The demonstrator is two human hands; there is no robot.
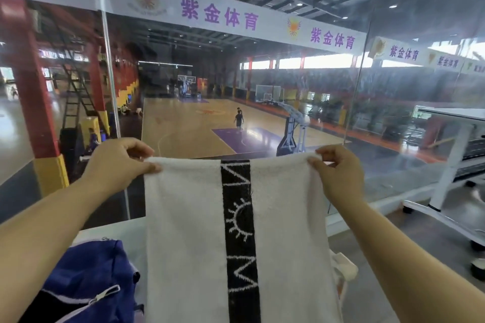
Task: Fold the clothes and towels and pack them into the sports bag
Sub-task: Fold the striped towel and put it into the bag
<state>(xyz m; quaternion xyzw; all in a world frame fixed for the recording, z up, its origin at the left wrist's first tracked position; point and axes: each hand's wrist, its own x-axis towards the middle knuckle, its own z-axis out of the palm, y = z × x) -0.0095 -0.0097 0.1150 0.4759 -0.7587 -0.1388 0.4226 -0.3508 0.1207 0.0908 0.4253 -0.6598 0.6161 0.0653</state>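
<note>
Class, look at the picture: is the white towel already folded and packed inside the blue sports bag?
No: both the left hand and the right hand hold the white towel up by its top corners, hanging open beside the blue sports bag.

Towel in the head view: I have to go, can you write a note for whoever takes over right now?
Left grip pinches the towel by its top left corner; right grip pinches the top right one.
The towel hangs spread open, unfolded, its black stripe facing you.
Blue sports bag lies at lower left, looks unzipped.
Done: nothing I can confirm.
Left: fold this towel, pack it.
</note>
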